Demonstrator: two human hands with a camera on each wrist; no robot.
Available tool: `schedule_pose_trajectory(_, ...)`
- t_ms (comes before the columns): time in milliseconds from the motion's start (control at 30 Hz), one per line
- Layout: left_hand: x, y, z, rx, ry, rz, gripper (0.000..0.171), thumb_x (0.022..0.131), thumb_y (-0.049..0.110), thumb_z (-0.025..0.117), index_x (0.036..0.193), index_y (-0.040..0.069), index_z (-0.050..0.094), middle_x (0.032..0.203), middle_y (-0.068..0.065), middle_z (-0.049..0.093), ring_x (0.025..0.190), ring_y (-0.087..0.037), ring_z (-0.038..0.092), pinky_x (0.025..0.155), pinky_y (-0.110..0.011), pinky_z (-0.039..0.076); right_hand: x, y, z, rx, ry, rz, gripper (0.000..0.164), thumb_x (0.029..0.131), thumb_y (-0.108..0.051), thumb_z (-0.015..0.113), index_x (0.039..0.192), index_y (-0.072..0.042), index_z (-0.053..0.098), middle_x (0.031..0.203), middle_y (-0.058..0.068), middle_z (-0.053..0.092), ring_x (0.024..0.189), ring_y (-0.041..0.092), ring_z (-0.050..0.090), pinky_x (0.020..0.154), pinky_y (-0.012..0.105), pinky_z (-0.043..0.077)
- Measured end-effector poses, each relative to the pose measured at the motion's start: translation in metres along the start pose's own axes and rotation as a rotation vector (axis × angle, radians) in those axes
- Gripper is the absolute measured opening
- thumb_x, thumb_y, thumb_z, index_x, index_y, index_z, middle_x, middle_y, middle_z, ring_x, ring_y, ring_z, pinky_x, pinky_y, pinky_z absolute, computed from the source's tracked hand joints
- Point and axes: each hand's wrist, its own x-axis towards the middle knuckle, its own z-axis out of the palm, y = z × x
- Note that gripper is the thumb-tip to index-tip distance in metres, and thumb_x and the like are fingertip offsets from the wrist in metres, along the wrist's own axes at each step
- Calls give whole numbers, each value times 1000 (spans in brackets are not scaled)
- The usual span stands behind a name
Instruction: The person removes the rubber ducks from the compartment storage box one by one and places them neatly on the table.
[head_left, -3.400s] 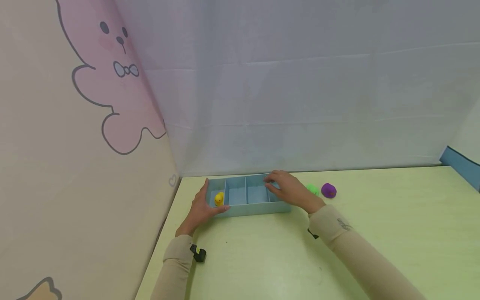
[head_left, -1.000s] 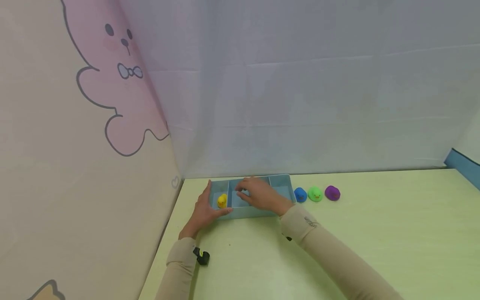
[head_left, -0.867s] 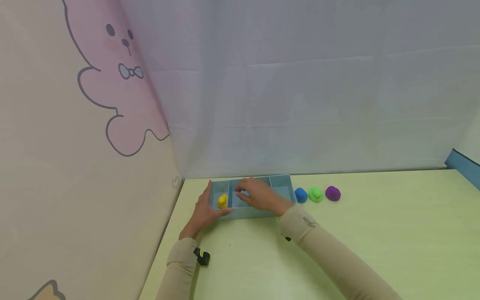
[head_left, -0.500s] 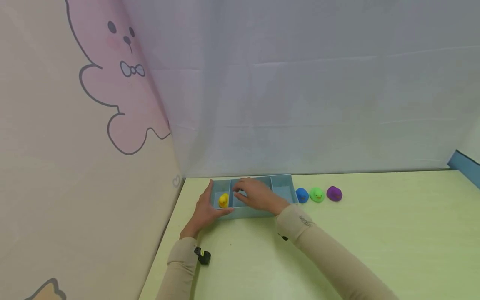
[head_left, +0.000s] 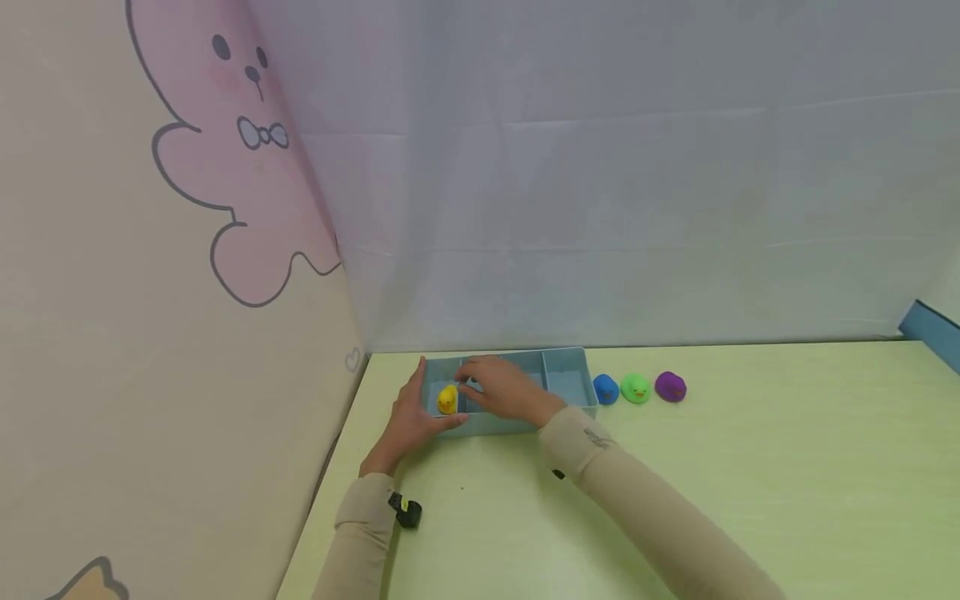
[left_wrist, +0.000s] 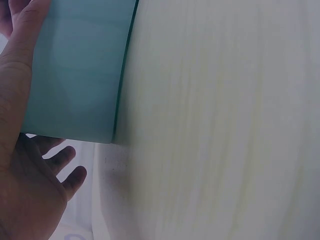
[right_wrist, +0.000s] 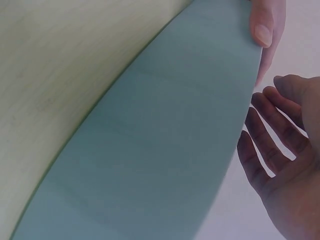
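A light-blue divided box [head_left: 495, 425] lies near the table's back edge. My left hand [head_left: 405, 421] holds its left end, thumb along the front wall, fingers against the end wall. In the right wrist view the left thumb [right_wrist: 262, 32] presses the front wall. A yellow toy duck [head_left: 447, 400] sits in the leftmost compartment. Over the neighbouring compartment, my right hand [head_left: 502, 387] hovers palm down, fingertips right at the leftmost divider. In the right wrist view its fingers [right_wrist: 257, 162] are loosely bent and spread, with nothing seen between them.
To the right of the box stand a blue toy duck [head_left: 606, 389], a green one [head_left: 636, 388] and a purple one [head_left: 671, 387] in a row on the pale yellow table [head_left: 712, 483]. A grey-white cloth wall [head_left: 600, 208] rises behind, a printed wall [head_left: 247, 417] at left.
My right hand has moved left across the box, from its right end to the leftmost divider, uncovering the blue duck. The left hand keeps its place; the yellow duck stays in its compartment.
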Motion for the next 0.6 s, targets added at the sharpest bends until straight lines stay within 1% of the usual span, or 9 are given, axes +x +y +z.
schedule_pose_trajectory(167,-1,1,0,-13,-1,12,128,74,58,86,166,29,1,174,-9,11,159,-44,13,120,-74,23,6,-4,3,-28,-10,-11,28,104,-23,60,128,-10,68,127,6,70,114,22,68,99,40,57)
schedule_pose_trajectory(267,-2,1,-1,-19,-6,7,128,75,57,86,166,30,1,174,-8,11,159,-44,11,120,-74,21,9,-7,4,-34,-29,9,29,105,-24,59,130,-11,67,131,5,68,116,20,68,99,40,57)
schedule_pose_trajectory(433,-1,0,-1,-13,-10,3,127,75,58,85,165,33,-1,174,-7,10,160,-43,11,121,-74,21,12,-7,7,-30,-54,38,30,105,-26,58,132,-13,66,132,4,68,115,19,68,95,39,59)
schedule_pose_trajectory(533,-1,0,0,-10,-3,6,128,75,58,86,166,31,0,174,-8,11,159,-43,12,121,-73,22,13,-6,8,-33,-53,39,30,105,-26,58,131,-14,66,131,3,68,114,18,68,94,39,59)
schedule_pose_trajectory(600,0,-1,2,-10,2,9,128,75,57,86,166,28,1,174,-9,12,159,-43,13,120,-73,23,14,-5,9,-27,-50,31,29,105,-25,58,130,-12,66,130,3,69,113,18,68,95,39,58)
